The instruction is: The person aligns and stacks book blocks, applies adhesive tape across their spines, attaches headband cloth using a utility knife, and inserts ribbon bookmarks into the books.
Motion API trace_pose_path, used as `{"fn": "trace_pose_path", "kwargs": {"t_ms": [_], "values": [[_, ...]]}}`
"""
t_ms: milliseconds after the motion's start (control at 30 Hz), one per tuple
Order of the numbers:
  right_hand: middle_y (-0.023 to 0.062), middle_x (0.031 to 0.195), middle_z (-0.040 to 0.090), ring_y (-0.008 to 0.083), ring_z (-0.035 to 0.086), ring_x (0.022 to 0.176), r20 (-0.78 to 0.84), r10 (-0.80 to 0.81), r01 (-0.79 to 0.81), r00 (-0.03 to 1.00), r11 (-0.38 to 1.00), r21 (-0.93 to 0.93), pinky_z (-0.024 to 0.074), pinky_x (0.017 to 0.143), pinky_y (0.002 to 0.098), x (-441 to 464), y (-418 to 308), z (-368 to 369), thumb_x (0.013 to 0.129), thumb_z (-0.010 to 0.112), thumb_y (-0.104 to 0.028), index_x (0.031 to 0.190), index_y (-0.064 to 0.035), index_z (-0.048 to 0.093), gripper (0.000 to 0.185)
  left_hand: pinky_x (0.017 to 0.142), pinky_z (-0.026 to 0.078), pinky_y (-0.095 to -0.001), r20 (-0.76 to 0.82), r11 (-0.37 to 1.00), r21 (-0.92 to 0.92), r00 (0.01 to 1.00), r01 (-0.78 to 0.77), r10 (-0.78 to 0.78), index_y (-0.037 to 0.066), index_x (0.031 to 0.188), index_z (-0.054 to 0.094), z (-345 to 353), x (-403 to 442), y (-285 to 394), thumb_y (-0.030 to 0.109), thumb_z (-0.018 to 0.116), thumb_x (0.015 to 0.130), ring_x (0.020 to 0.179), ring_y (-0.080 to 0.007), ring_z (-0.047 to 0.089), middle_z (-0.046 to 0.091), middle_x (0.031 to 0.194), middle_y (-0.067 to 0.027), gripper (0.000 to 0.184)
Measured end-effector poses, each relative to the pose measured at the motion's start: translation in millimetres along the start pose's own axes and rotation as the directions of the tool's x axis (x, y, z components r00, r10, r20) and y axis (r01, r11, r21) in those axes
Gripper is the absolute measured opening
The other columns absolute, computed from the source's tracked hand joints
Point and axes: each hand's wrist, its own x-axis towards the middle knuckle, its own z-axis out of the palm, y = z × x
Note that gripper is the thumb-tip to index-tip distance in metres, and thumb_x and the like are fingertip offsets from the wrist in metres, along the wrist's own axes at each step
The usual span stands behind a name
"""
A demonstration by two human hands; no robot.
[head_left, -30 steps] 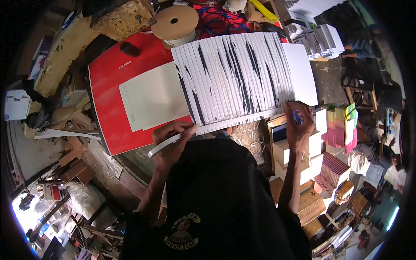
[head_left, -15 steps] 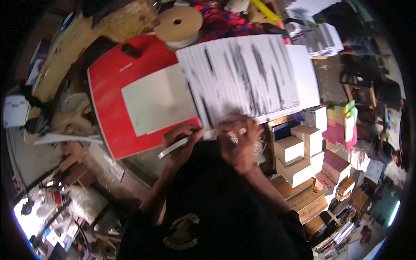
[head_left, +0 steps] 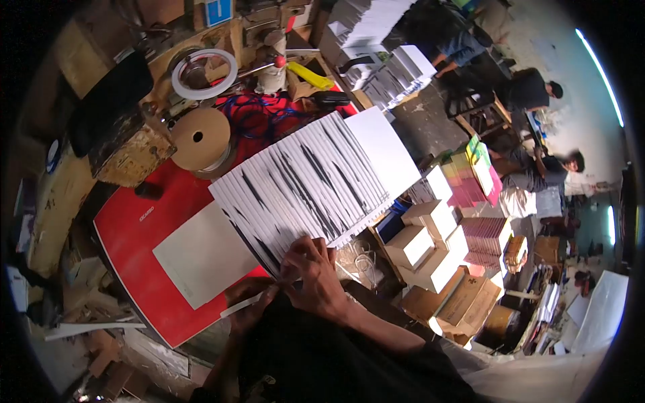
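My left hand (head_left: 250,301) is closed around a thin white strip-like piece (head_left: 243,306), seen almost edge-on near my body. My right hand (head_left: 314,281) is just beside it, fingers bent and pinched together at the near edge of a row of overlapping white paper booklets (head_left: 302,185). Whatever lies between the right fingers is hidden. Dark printed patches show along the booklets' edges. Left of them, a pale sheet or board (head_left: 205,255) rests on the red tabletop (head_left: 127,235).
A large spool (head_left: 201,138) and a worn wooden block (head_left: 131,151) stand at the back left. White sheets (head_left: 383,151) extend past the booklets. Pale boxes (head_left: 430,248) and a brown carton (head_left: 463,302) are stacked at right. Other people (head_left: 531,91) sit farther off.
The view has turned and shifted, so more of the room shows at the back and right. My right fingers, spread and blurred before, are now drawn together near the left hand, which keeps the white piece.
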Motion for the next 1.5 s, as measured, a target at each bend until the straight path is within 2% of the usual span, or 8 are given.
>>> {"fn": "trace_pose_path", "kwargs": {"t_ms": [267,467,767,900,1000,1067,1167,1500], "values": [[0.0055,0.100,0.073,0.0166,0.069,0.094,0.248,-0.087,-0.004,0.965,0.939,0.344,0.0541,0.080,0.0294,67.6,24.9,-62.5,0.083,0.077,-0.005,0.104,-0.0083,0.072,0.021,0.056,0.049,-0.0267,0.033,0.977,0.178,0.991,0.119,-0.127,0.005,0.068,0.064,-9.8,9.6,-8.2,0.013,0.087,0.076,0.061,-0.0075,0.062,0.070,0.069,-0.0058,0.025],[0.0109,0.099,0.074,0.0216,0.072,0.090,-0.268,-0.154,0.202,0.951,0.965,0.165,0.0558,0.078,0.0313,246.6,85.4,-81.1,0.086,0.070,-0.001,0.108,-0.0024,0.070,0.022,0.056,0.048,-0.0271,0.106,0.997,0.042,0.992,0.064,-0.068,0.004,0.074,0.068,-11.3,7.3,-11.2,0.019,0.079,0.084,0.064,-0.0090,0.062,0.071,0.076,-0.0072,0.022],[0.0187,0.125,0.066,0.0372,0.061,0.117,-0.165,0.015,-0.087,0.986,0.896,-0.435,0.0385,0.103,0.0629,419.3,190.1,-33.4,0.085,0.067,-0.029,0.131,-0.0096,0.056,0.052,0.061,0.049,-0.0260,0.288,0.933,-0.170,0.921,0.318,-0.262,0.003,0.079,0.069,-30.4,11.3,-7.8,0.033,0.066,0.096,0.073,-0.0100,0.064,0.073,0.089,-0.0092,0.034],[0.0211,0.110,0.065,0.0349,0.064,0.097,-0.253,-0.095,-0.099,0.963,0.746,-0.658,0.0515,0.082,0.0438,416.0,209.7,-53.8,0.094,0.055,-0.022,0.125,-0.0012,0.056,0.038,0.060,0.052,-0.0249,0.316,0.972,-0.029,0.924,0.235,-0.214,0.000,0.092,0.075,-33.5,22.4,33.0,0.009,0.078,0.087,0.069,-0.0089,0.066,0.073,0.079,-0.0054,0.011],[0.0081,0.091,0.060,0.0137,0.057,0.079,-0.236,0.231,-0.045,0.944,0.799,0.599,0.0477,0.064,0.0305,345.6,181.9,-100.8,0.098,0.053,-0.022,0.111,0.0008,0.059,0.027,0.062,0.054,-0.0253,0.285,0.962,0.135,0.921,0.235,-0.265,0.000,0.092,0.074,-30.2,24.7,37.3,0.011,0.077,0.088,0.072,-0.0093,0.067,0.075,0.083,-0.0079,0.012],[0.0088,0.097,0.063,0.0138,0.058,0.083,-0.093,0.216,-0.065,0.972,0.629,0.775,0.0494,0.068,0.0320,277.6,145.8,-121.6,0.099,0.052,-0.022,0.120,0.0018,0.058,0.032,0.065,0.055,-0.0262,0.313,0.920,0.204,0.867,0.336,-0.386,0.001,0.092,0.074,-32.7,20.4,27.5,0.013,0.078,0.087,0.073,-0.0098,0.068,0.076,0.087,-0.0096,0.013],[0.0121,0.099,0.065,0.0160,0.062,0.083,0.002,0.097,-0.092,0.995,0.941,0.325,0.0515,0.071,0.0337,173.3,58.1,-143.6,0.100,0.054,-0.017,0.137,0.0010,0.049,0.041,0.068,0.057,-0.0286,0.327,0.952,0.285,0.923,0.109,-0.204,0.002,0.093,0.075,-32.9,19.0,10.0,0.015,0.078,0.086,0.076,-0.0127,0.071,0.076,0.090,-0.0111,0.015],[0.0228,0.094,0.070,0.0319,0.071,0.067,0.239,0.154,-0.101,0.959,0.970,-0.223,0.0583,0.054,0.0387,-31.1,-76.0,-83.8,0.094,0.061,-0.007,0.135,-0.0015,0.050,0.043,0.062,0.055,-0.0269,0.273,0.975,0.215,0.962,-0.051,-0.010,0.001,0.093,0.070,-31.9,9.5,7.0,0.005,0.074,0.086,0.072,-0.0169,0.071,0.073,0.085,-0.0131,0.009]]}}
